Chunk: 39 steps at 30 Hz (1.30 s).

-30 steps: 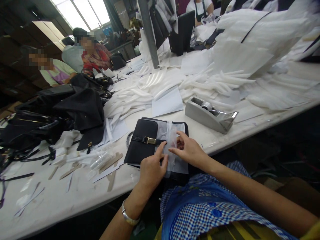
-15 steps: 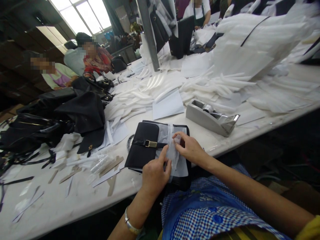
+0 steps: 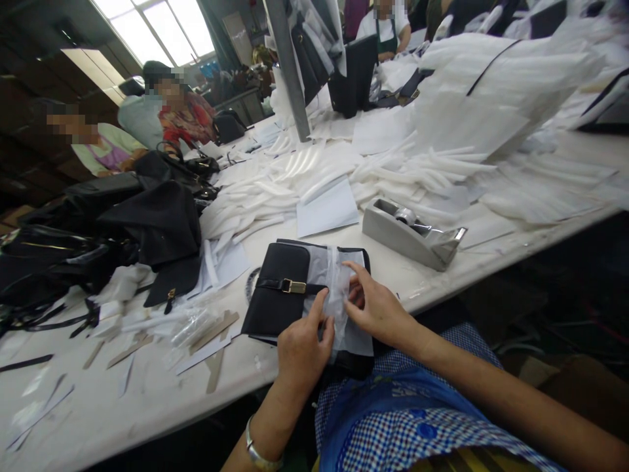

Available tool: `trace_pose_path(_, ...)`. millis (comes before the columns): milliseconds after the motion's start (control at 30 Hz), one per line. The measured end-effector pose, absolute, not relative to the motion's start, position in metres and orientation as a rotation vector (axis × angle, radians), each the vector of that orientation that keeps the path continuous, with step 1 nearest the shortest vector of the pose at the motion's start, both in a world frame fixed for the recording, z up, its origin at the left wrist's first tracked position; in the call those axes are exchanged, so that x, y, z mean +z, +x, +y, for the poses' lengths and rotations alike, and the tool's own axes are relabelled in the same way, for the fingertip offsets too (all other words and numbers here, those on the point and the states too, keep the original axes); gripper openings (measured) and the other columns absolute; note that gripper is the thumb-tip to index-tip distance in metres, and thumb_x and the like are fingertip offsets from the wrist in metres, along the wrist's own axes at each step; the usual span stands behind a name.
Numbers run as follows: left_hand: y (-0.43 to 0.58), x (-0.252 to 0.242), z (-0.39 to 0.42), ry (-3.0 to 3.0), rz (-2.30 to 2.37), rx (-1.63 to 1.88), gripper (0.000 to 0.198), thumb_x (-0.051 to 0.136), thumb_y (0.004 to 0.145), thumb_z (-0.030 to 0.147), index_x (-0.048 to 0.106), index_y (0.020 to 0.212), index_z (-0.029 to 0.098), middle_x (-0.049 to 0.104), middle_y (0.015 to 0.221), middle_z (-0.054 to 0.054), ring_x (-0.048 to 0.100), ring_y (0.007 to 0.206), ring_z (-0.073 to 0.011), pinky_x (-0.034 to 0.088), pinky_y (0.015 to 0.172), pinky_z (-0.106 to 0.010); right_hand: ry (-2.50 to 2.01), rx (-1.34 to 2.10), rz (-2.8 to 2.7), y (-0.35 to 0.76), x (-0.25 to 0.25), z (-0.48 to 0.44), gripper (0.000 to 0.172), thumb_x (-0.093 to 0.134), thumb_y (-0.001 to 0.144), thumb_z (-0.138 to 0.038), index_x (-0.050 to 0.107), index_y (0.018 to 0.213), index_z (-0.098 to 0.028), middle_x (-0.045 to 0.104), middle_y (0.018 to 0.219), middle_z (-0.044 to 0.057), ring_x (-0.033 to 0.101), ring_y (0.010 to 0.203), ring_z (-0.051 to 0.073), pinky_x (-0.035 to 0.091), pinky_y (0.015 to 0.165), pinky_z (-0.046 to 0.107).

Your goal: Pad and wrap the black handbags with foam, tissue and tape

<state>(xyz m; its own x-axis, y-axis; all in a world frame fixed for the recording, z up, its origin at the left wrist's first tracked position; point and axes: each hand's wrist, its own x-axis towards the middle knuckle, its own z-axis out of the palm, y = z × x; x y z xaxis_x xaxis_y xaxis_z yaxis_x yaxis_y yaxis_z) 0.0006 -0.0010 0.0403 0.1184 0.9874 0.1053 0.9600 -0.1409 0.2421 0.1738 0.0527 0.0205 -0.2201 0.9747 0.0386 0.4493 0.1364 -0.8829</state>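
A: Near stuff 1st, pls?
B: Blue apron point(image 3: 363, 410) w/ checked trim, then silver bracelet point(image 3: 258, 452) on L wrist.

A: Hands?
B: L hand point(image 3: 304, 351): index stretched out, tip by the end of the bag's strap; thumb set apart, small gap btwn. R hand point(image 3: 376, 305): thumb & index curved, modest gap btwn, tips at the white tissue point(image 3: 339, 278); other fingers curled in. Can't tell if it's got any tissue pinched.

A: And the bag?
B: Black bag point(image 3: 275, 305), lying at near edge of the table point(image 3: 147, 419), under/btwn both hands. Flap on L side, gold buckle point(image 3: 295, 286) on strap, tissue over R part.

A: Just past that?
B: Grey tape dispenser point(image 3: 413, 239) to the R, near bag but apart. Pale sheet point(image 3: 328, 213) beyond bag. L of bag: card strips point(image 3: 213, 333) & clear plastic point(image 3: 191, 328), all loose.

A: Further?
B: Heap of black bags point(image 3: 152, 216) on L. Loose white strips point(image 3: 275, 177) mid-table. On R, big white stack point(image 3: 491, 92) w/ dark cord across. Grey post point(image 3: 291, 78), dark bag point(image 3: 351, 78) upright next to it.

A: Far end?
B: 3 ppl: one in lt green & purple point(image 3: 109, 152), one in red print point(image 3: 189, 121), one in white top & dk green apron point(image 3: 386, 39). Bright window point(image 3: 157, 29) behind, upper L.
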Motion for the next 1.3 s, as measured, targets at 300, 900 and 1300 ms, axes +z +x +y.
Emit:
trace_pose_path(300, 0.0, 0.04, -0.001, 2.24, 1.956, 0.416, 0.055, 0.06, 0.09, 0.026, 0.046, 0.144, 0.027, 0.078, 0.087, 0.0, 0.073, 0.073, -0.0171, 0.049, 0.063, -0.021, -1.446, 1.134, -1.693, 0.172, 0.021, 0.051, 0.059, 0.06, 0.077, -0.013, 0.045, 0.134, -0.019, 0.069, 0.085, 0.002, 0.063, 0.057, 0.014, 0.049, 0.056, 0.026)
trace_pose_path(900, -0.004, 0.037, -0.002, 2.243, 1.926, 0.453, 0.055, 0.06, 0.091, 0.027, 0.046, 0.144, 0.026, 0.078, 0.086, 0.0, 0.072, 0.071, -0.0168, 0.047, 0.061, -0.022, -1.437, 1.163, -1.464, 0.172, 0.022, 0.045, 0.036, 0.06, 0.082, -0.024, 0.059, 0.119, -0.022, 0.073, 0.081, 0.0, 0.066, 0.064, 0.017, 0.052, 0.062, 0.029)
trace_pose_path(1300, -0.005, 0.039, -0.006, 2.435, 1.878, 0.388, 0.055, 0.051, 0.095, 0.033, 0.04, 0.148, 0.02, 0.072, 0.074, -0.003, 0.068, 0.064, -0.0193, 0.048, 0.06, -0.026, -1.276, 0.888, -1.809, 0.184, 0.017, 0.082, 0.015, 0.063, 0.089, -0.029, 0.077, 0.093, -0.028, 0.078, 0.098, 0.001, 0.071, 0.09, 0.023, 0.052, 0.083, 0.036)
